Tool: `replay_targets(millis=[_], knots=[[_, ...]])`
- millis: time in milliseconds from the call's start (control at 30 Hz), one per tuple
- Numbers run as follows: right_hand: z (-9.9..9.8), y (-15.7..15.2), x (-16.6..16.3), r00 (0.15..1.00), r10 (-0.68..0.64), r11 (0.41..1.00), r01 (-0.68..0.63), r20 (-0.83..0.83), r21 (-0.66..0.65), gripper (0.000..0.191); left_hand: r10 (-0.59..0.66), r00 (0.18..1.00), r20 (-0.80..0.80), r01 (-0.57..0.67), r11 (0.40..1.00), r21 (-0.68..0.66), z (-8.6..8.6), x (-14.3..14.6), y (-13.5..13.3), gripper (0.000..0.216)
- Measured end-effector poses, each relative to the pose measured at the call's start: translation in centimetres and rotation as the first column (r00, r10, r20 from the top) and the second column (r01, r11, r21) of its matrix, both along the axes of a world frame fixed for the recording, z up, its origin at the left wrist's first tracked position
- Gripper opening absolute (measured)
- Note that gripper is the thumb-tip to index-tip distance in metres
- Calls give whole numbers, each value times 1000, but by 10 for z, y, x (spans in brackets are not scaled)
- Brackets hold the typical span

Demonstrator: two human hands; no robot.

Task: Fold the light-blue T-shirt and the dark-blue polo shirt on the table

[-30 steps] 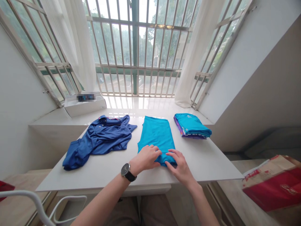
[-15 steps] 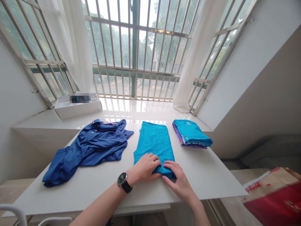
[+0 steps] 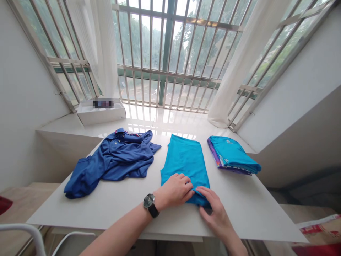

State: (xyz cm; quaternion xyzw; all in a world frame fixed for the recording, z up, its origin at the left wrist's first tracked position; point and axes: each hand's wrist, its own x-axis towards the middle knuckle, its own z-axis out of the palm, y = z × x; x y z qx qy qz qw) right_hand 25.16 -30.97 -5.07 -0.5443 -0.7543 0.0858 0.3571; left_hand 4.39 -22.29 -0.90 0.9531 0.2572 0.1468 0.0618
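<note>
A turquoise-blue garment (image 3: 185, 158) lies folded in a long panel at the middle of the white table; its exact kind does not show. My left hand (image 3: 176, 190), with a black-strapped watch at the wrist, rests on its near part, fingers curled round the cloth. At the near right corner, my right hand (image 3: 213, 206) has its fingers over the fabric and its thumb at the edge, gripping it. Left of the garment is a rumpled navy polo shirt (image 3: 119, 156), collar away from me. A stack of folded clothes (image 3: 231, 153), turquoise on top and purple below, sits to the right.
The white table (image 3: 112, 209) reaches a windowsill with an open white box (image 3: 102, 115) on it. White curtains (image 3: 226, 85) hang before the barred window. A white chair frame (image 3: 23, 229) stands at lower left, and a red and tan bag (image 3: 322, 234) at lower right.
The camera view has turned slightly, shifting the scene to the right. Both hands stay at the garment's near end; the fabric there has barely changed.
</note>
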Motion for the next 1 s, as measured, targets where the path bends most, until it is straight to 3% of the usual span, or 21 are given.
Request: replay_targets(millis=[100,367,767,1000], knots=[[0,0,1,1000,0,1000,0,3,-12,48,0,1000,-1,0,1000,-3,0,0,0,28],[-5,1,0,998,-44,999,44,46,9,31,-5,1000,-23,5,1000,-10,2,0,-1,29],[-4,3,-10,991,-81,986,64,103,156,39,-4,1000,-6,4,999,-42,-1,0,0,26],[-3,-1,-8,994,-96,988,89,49,127,41,-8,1000,-15,7,998,-60,1,-1,0,26]])
